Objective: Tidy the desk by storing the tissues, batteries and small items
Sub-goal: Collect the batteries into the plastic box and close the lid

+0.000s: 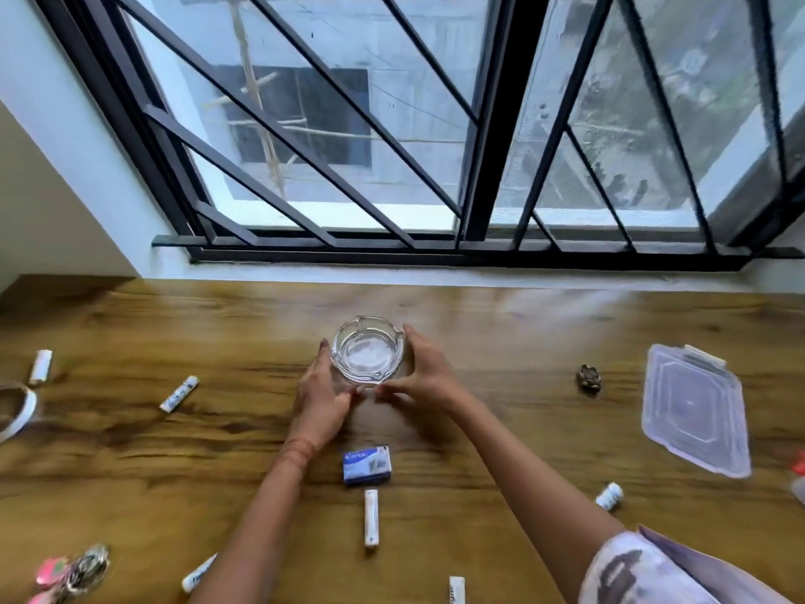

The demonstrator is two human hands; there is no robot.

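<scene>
Wooden desk (130, 451), glass ashtray (368, 351) snug between left hand (320, 396) and right hand (427, 377)

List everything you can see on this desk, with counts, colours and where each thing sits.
Ashtray: one, clear glass, desk centre.
Batteries: six, white, scattered left, front and right.
Box: one, blue, just in front of the ashtray.
Lid: one, clear plastic, right side.
Dark item: one, brownish, left of the lid.
Tape: one, white, left edge.
Keychains: pink, front-left corner, count blurred.
Desk: one, brown wood.
Hands: two; left hand and right hand hold the ashtray's sides.
</scene>
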